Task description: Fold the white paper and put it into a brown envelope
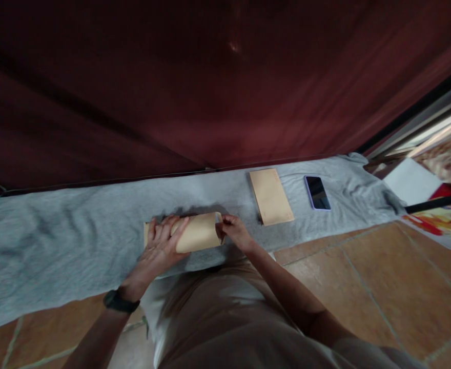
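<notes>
A brown paper envelope [199,233] lies on the grey cloth in front of me, bulging, with its right end gaping. My left hand [163,240] rests across its left part, fingers stretched out and pressing on the paper. At the gaping end, my right hand [235,231] has its fingers curled in around the edge, pinching there. What lies inside the envelope is hidden, and the right fingertips are partly covered by the paper. To the right sits a flat stack of brown envelopes [272,197].
The grey cloth [75,230] covers a long narrow surface against a dark red panel [210,92]. A phone [318,193] in a purple case lies right of the stack. Printed papers [444,220] are at the far right. Tiled floor [383,271] runs below.
</notes>
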`<state>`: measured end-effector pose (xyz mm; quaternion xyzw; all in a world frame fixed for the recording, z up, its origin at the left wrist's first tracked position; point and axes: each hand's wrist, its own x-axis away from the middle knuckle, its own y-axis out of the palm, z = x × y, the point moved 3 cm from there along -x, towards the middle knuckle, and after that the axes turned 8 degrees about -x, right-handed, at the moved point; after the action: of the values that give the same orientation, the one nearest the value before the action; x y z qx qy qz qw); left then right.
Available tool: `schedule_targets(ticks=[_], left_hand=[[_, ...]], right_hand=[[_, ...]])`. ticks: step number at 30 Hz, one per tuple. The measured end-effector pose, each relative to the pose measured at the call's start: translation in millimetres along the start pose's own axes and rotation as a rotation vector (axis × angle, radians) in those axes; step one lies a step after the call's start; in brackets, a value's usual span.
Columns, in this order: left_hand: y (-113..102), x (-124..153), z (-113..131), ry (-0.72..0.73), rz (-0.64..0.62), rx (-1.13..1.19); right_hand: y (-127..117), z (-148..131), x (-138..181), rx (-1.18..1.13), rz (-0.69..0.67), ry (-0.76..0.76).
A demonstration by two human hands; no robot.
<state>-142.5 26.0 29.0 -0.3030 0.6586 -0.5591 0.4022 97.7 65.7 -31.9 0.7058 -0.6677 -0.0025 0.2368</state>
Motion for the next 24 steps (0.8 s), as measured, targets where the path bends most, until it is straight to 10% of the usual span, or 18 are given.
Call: schedule_targets(ticks=[8,13,16,24], left_hand=[[0.3,-6.8,2.4,-0.163,0.087,0.247],[9.2,11.6,34.8,-0.763,0.293,0.924],[18.1,4.7,71.8,-1.032,0.194,1.502],[20.6,-47.9,120.3,-1.046,0.163,1.932]], right_hand=[[-4.5,-12.2,0.2,-0.167,0.057,0.011],[-1.9,-16.5,0.2,-0.261,0.153,-0.039],[4.0,-14.9,3.2,-0.298,0.195,-0.066],[10.1,-11.4,19.9,-0.35,0.265,-0.125]])
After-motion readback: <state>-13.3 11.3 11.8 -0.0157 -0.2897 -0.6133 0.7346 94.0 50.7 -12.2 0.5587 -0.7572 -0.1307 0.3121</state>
